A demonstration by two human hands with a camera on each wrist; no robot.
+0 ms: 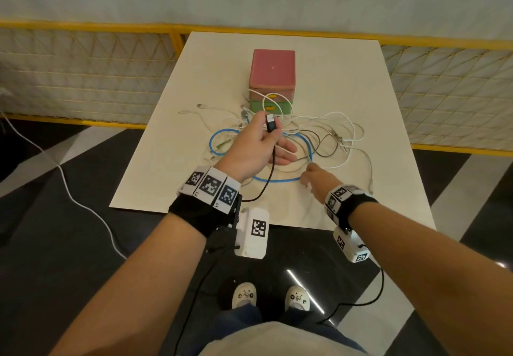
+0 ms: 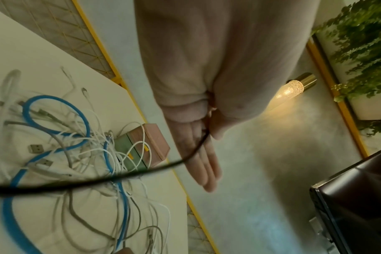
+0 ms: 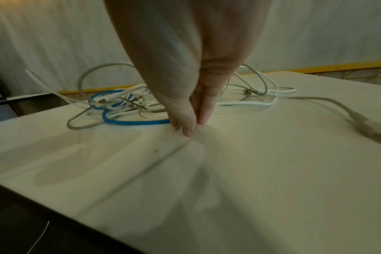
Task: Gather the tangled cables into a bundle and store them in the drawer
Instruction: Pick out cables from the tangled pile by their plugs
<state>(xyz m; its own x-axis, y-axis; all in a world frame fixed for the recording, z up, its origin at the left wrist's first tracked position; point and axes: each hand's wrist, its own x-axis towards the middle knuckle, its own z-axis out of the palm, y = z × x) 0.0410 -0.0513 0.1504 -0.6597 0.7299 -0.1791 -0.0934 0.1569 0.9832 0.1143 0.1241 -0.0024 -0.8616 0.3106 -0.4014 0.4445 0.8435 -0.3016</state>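
Note:
A tangle of white, grey and blue cables (image 1: 319, 139) lies mid-table in front of a small drawer box (image 1: 272, 72) with a pink top. Its pink and green drawers are shut, and a white loop hangs over their fronts. My left hand (image 1: 268, 131) is raised above the tangle. Thumb and forefinger pinch the USB plug of a black cable (image 1: 270, 124), the other fingers held straight. The black cable (image 2: 120, 177) trails toward my wrist. My right hand (image 3: 188, 128) is down on the table beside the blue cable (image 3: 137, 122), fingertips pressed together, seemingly on a thin grey cable (image 3: 146, 170) that is blurred.
A grey cable with a thick connector (image 3: 372, 128) lies near the table's right edge (image 1: 410, 178). A yellow-railed mesh fence (image 1: 83, 72) runs behind the table. A white cord (image 1: 69, 189) crosses the dark floor at left. A dark cabinet (image 2: 359, 197) and a lamp (image 2: 294, 87) show in the left wrist view.

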